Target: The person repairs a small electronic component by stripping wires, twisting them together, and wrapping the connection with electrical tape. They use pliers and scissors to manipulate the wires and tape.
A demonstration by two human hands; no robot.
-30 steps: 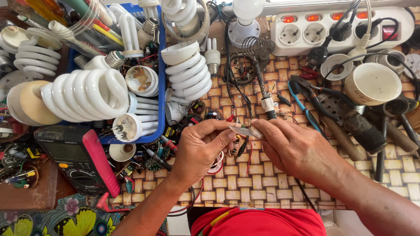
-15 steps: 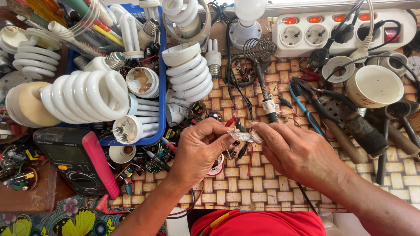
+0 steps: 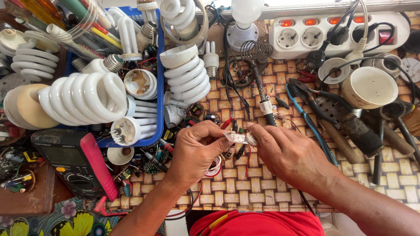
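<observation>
My left hand (image 3: pixel 199 150) and my right hand (image 3: pixel 288 155) meet over the woven mat (image 3: pixel 245 192) at the middle of the view. Between their fingertips both hands pinch a small silvery strip (image 3: pixel 239 138), held just above the mat. Red and black wires (image 3: pixel 238 150) hang under the strip. A soldering iron (image 3: pixel 262 102) lies on its coiled wire stand (image 3: pixel 256 50) just behind my fingers. Small electronic parts (image 3: pixel 205 118) are scattered to the left of my left hand.
A blue tray (image 3: pixel 158 87) of white spiral lamps (image 3: pixel 83 96) stands at the left, with a dark multimeter with red edge (image 3: pixel 76 168) in front of it. A white power strip (image 3: pixel 337 30) lies at the back right. Pliers (image 3: pixel 315 102), a white cup (image 3: pixel 369 87) and dark-handled tools (image 3: pixel 363 135) crowd the right.
Both hands stayed close together over the mat. The small strip has shifted slightly between the fingertips, and my right fingers have closed further over it.
</observation>
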